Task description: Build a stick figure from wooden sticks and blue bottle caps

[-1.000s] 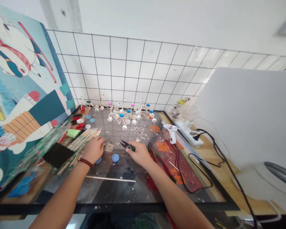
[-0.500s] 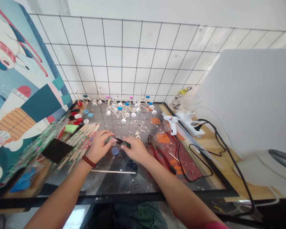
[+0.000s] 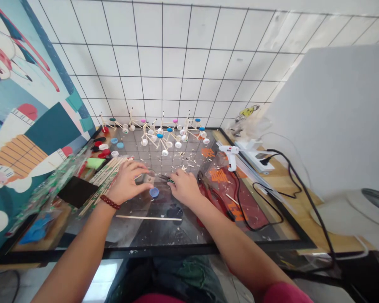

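Observation:
My left hand (image 3: 129, 182), with a dark red bead bracelet at the wrist, hovers over the glass tabletop with thumb and forefinger apart. I make out nothing held between them. A blue bottle cap (image 3: 154, 192) lies just beyond the thumb. My right hand (image 3: 185, 187) is closed around a small black-and-green pointed tool (image 3: 170, 180), its thin dark tips pointing left; the grip hides its exact kind. Closer to me, a thin wooden stick (image 3: 148, 217) lies crosswise on the glass.
Stick-and-cap figures (image 3: 159, 136) stand along the back. Bundled wooden sticks (image 3: 96, 191), a black square (image 3: 77, 192) and loose caps (image 3: 104, 147) lie left. Red-handled pliers (image 3: 213, 191), a white glue gun (image 3: 230, 156) with cord and a power strip (image 3: 255, 158) are right.
My left thumb and forefinger have parted from the tool's tips. My right hand has shifted slightly right with the tool, lower to the glass. The camera view has tilted down.

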Tool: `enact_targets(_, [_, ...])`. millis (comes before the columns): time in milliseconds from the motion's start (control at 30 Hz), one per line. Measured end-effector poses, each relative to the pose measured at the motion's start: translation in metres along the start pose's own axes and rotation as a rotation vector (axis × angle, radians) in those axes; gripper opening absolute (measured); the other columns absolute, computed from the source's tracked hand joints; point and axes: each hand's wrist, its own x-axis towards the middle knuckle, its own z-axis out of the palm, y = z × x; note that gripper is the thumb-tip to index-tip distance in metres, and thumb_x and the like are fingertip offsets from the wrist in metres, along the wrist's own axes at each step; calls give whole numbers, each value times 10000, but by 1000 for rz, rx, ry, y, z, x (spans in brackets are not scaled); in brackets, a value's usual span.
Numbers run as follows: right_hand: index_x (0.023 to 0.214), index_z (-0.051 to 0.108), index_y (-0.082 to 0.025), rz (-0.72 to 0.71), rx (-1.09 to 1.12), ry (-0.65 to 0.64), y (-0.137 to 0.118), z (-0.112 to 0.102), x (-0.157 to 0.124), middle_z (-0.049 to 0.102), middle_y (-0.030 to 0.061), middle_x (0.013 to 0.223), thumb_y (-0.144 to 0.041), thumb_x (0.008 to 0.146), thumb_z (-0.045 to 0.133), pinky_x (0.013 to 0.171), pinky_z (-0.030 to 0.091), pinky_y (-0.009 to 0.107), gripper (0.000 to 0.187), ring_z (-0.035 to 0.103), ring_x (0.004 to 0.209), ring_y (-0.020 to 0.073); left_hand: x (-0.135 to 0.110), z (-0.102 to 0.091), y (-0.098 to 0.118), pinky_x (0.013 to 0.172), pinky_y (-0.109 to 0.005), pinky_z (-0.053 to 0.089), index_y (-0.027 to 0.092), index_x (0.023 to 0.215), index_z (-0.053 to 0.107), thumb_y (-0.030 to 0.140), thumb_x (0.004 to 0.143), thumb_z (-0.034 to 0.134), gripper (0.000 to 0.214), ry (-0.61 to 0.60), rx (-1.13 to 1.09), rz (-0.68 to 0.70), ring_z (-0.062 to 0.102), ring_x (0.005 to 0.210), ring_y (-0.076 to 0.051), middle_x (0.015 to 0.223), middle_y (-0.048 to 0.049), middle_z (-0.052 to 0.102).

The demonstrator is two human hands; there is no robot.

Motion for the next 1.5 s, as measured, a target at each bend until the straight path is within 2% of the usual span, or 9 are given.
enact_targets(100, [1262, 781, -248, -9, -28, 10, 0, 1, -1, 763, 118, 1213, -307, 1066, 671, 898, 447, 362, 231, 719, 1132, 306, -5, 3, 15, 1186, -620, 374, 297, 1078, 871, 464, 686, 968, 437, -233, 104, 60, 648, 1210, -366, 1184, -92, 799])
enact_targets(200, [1223, 793, -226, -30, -27, 14, 1, 1, -1, 765, 127, 1207, -296, 1066, 664, 900, 429, 382, 215, 707, 1140, 316, -6, 4, 20, 1185, -640, 338, 284, 1004, 864, 377, 772, 906, 254, -348, 144, 71, 664, 1206, -360, 1142, -75, 811])
enact_targets(367, [1149, 809, -242, -132, 80, 126, 2, -3, -3, 786, 95, 1153, -316, 1029, 738, 915, 416, 383, 159, 700, 1102, 279, -1, -15, -9, 1197, -669, 303, 270, 1036, 852, 348, 870, 778, 198, -129, 288, -130, 664, 1262, -407, 1154, -113, 838])
enact_targets(500, [891, 805, -234, -504, 331, 26, -1, -2, -6, 786, 12, 892, -418, 929, 884, 826, 410, 336, 204, 704, 899, 201, 0, -33, -28, 1194, -634, 357, 260, 1027, 864, 431, 834, 779, 272, -152, 291, -259, 679, 1251, -415, 1146, -124, 835])
enact_targets(667, [805, 780, -208, -747, 357, -92, -5, 7, -7, 749, -2, 812, -514, 797, 980, 769, 359, 329, 366, 665, 819, 181, -6, -42, -25, 1287, -654, 270, 324, 1441, 738, 513, 604, 947, 883, -271, 263, -225, 445, 1561, -471, 1659, -131, 586])
enact_targets(833, [834, 786, -204, -688, 296, -67, -5, 10, -6, 750, 10, 827, -304, 882, 880, 775, 341, 348, 145, 650, 821, 187, -10, -41, -28, 1255, -820, 181, 330, 1574, 627, 428, 504, 1018, 1144, -340, 343, -325, 233, 1651, -578, 1777, -200, 413])
enact_targets(1033, [809, 761, -199, -719, 261, -12, -5, 12, -7, 749, 25, 807, -289, 903, 795, 778, 344, 367, 135, 645, 808, 200, -6, -28, -20, 1293, -796, 145, 278, 1175, 860, 377, 879, 776, 323, -84, 403, -239, 291, 1655, -497, 1637, -151, 608])
enact_targets(1167, [962, 784, -198, -723, 302, 103, -7, 14, -8, 768, 33, 856, -206, 914, 688, 794, 367, 366, 107, 649, 812, 205, -6, -14, -4, 1293, -829, 62, 264, 980, 892, 271, 965, 633, 260, -33, 434, -146, 312, 1650, -492, 1598, -135, 649])
enact_targets(1500, [1110, 803, -217, -169, 318, 430, 40, -6, 9, 832, 71, 1010, -134, 1020, 570, 932, 464, 361, 264, 747, 988, 242, -9, 0, -10, 1269, -864, 16, 272, 791, 877, 267, 945, 647, 276, -40, 464, -169, 358, 1628, -495, 1602, -121, 654])
